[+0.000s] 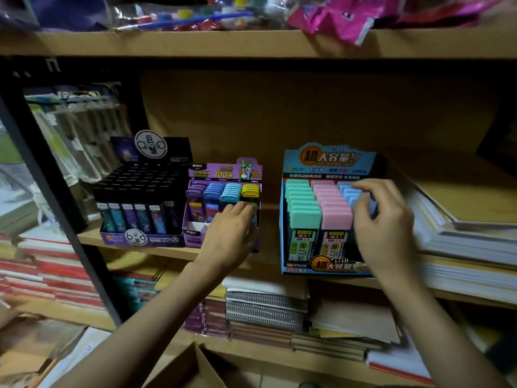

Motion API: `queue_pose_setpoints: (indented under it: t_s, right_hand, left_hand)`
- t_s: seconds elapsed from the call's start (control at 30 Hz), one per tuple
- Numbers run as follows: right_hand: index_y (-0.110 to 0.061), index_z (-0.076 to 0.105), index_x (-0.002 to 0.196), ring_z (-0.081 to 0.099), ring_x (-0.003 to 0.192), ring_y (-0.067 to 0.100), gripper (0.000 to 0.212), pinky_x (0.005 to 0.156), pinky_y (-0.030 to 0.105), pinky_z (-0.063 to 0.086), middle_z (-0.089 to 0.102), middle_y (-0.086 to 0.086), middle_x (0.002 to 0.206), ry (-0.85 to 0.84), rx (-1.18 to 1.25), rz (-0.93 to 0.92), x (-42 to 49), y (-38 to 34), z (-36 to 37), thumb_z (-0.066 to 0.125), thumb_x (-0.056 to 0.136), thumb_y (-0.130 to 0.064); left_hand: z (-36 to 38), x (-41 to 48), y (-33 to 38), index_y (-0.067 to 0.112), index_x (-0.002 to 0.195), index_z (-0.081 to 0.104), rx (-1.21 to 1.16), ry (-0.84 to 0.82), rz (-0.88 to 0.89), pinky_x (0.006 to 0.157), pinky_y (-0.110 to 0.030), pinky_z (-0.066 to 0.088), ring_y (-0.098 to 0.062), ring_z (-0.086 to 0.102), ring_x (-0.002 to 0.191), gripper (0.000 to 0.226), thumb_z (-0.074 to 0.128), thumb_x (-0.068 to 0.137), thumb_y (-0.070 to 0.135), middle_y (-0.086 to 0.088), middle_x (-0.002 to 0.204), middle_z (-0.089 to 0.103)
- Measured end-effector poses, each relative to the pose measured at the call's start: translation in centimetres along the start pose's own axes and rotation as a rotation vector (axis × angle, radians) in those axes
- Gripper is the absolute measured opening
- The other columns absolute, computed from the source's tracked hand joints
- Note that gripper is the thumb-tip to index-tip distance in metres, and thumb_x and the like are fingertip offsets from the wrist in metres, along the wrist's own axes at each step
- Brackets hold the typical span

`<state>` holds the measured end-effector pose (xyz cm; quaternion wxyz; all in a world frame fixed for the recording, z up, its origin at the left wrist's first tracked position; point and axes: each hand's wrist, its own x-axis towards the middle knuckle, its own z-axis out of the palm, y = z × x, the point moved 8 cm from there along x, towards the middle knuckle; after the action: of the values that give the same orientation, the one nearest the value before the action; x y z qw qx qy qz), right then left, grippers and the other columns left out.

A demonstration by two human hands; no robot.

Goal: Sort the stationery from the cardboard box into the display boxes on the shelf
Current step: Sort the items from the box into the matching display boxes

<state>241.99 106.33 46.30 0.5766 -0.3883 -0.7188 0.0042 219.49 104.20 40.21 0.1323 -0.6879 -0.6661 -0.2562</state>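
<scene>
- Wooden shelf (270, 233) carries a black display box (140, 191), a purple display box (223, 170) and a blue display box (327, 161), left to right.
- Left hand (226, 239) reaches into the purple display box, fingertips on a green-capped case (249, 205) at its front right; its grip is hidden.
- Right hand (386, 228) pinches a blue-capped case (348, 191) in the blue display box's right row.
- Cardboard box (184, 368) sits low, below spiral notebooks (265, 306).
</scene>
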Motion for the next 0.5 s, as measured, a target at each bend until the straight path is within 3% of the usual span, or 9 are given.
queue_pose_setpoints:
  t_s: [0.13, 0.23, 0.37, 0.5]
  right_hand:
    - [-0.015, 0.055, 0.118, 0.054, 0.108, 0.021, 0.025, 0.087, 0.032, 0.043, 0.056, 0.008, 0.12, 0.003, -0.002, 0.489, -0.6, 8.2, -0.6, 0.051, 0.094, -0.015]
    - [-0.017, 0.049, 0.127, 0.051, 0.11, 0.017, 0.034, 0.093, 0.035, 0.042, 0.055, 0.007, 0.128, -0.107, 0.2, 0.773, -2.3, 11.5, 1.2, 0.05, 0.095, -0.028]
    - [-0.017, 0.04, 0.14, 0.046, 0.122, 0.02, 0.05, 0.097, 0.034, 0.037, 0.048, 0.003, 0.139, -0.295, 0.33, 0.875, -4.7, 11.7, 4.2, 0.044, 0.097, -0.042]
    - [-0.019, 0.034, 0.144, 0.04, 0.131, 0.021, 0.058, 0.107, 0.039, 0.033, 0.042, 0.002, 0.145, -0.291, 0.355, 0.891, -5.3, 11.8, 4.8, 0.045, 0.095, -0.047]
  left_hand:
    - [0.0, -1.5, 2.1, 0.014, 0.114, 0.055, -0.289, 0.089, -0.069, 0.072, -0.027, 0.042, -0.019, 0.057, 0.095, 0.023, 0.054, 0.092, 0.021, -0.002, 0.109, 0.059]
    - [2.4, -2.7, 3.3, 0.014, 0.126, 0.05, -0.554, 0.022, -0.248, 0.085, -0.025, 0.047, -0.015, 0.058, 0.108, 0.039, 0.051, 0.094, 0.037, 0.0, 0.119, 0.059]
    - [4.3, -3.1, 4.5, 0.011, 0.137, 0.042, -0.675, -0.023, -0.3, 0.099, -0.026, 0.042, -0.012, 0.051, 0.12, 0.058, 0.053, 0.091, 0.046, -0.001, 0.133, 0.052]
    - [4.6, -2.7, 4.3, 0.01, 0.137, 0.042, -0.712, -0.023, -0.328, 0.103, -0.036, 0.042, -0.015, 0.05, 0.122, 0.053, 0.055, 0.092, 0.036, -0.005, 0.134, 0.053]
